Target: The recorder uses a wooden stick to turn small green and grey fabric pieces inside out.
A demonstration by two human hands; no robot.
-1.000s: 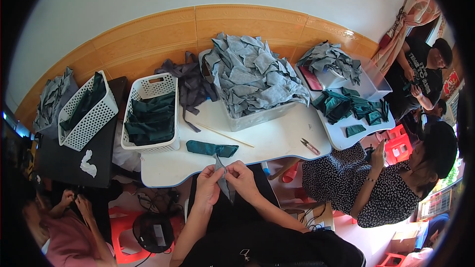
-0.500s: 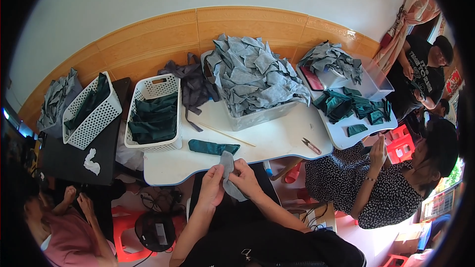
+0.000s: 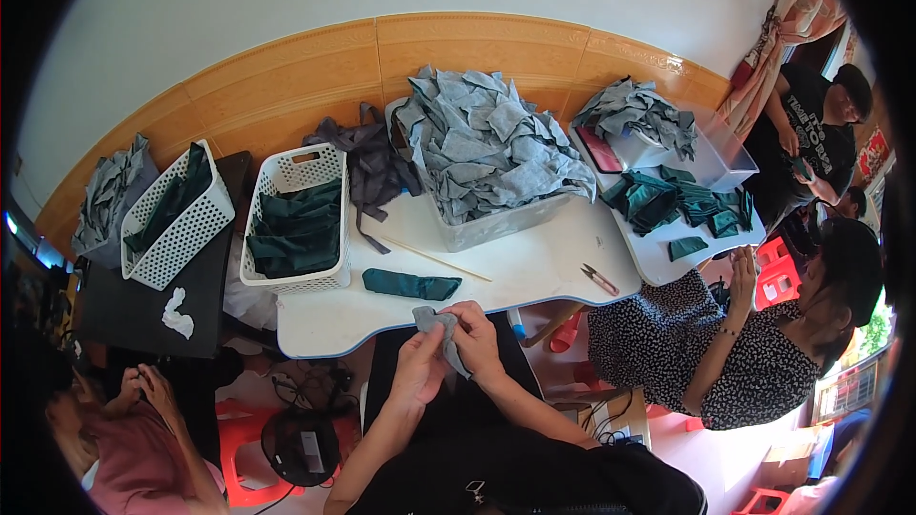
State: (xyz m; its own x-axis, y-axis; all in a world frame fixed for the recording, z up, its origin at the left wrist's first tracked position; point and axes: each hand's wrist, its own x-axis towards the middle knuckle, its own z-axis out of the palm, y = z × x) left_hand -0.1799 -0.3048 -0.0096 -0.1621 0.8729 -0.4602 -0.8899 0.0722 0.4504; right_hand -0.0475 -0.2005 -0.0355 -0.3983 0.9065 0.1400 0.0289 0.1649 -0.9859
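Note:
Both my hands meet just off the table's near edge, over my lap. My left hand pinches a small grey fabric piece from the left. From the right, my right hand grips the same piece; part of the cloth is hidden behind the fingers. Just beyond them a dark green satiny fabric piece, long and narrow, lies flat near the table's front edge. Behind it rests a thin pale stick. A pair of thread snips lies to the right, out of my hands.
The white table carries a grey bin heaped with grey cloth pieces and a white basket of green pieces. Dark straps lie between them. People sit on both sides, near red stools. A black fan stands lower left.
The grey fabric piece has been lowered slightly toward me, its top now bent over to the left. My hands have shifted closer together around it. The green piece stays put.

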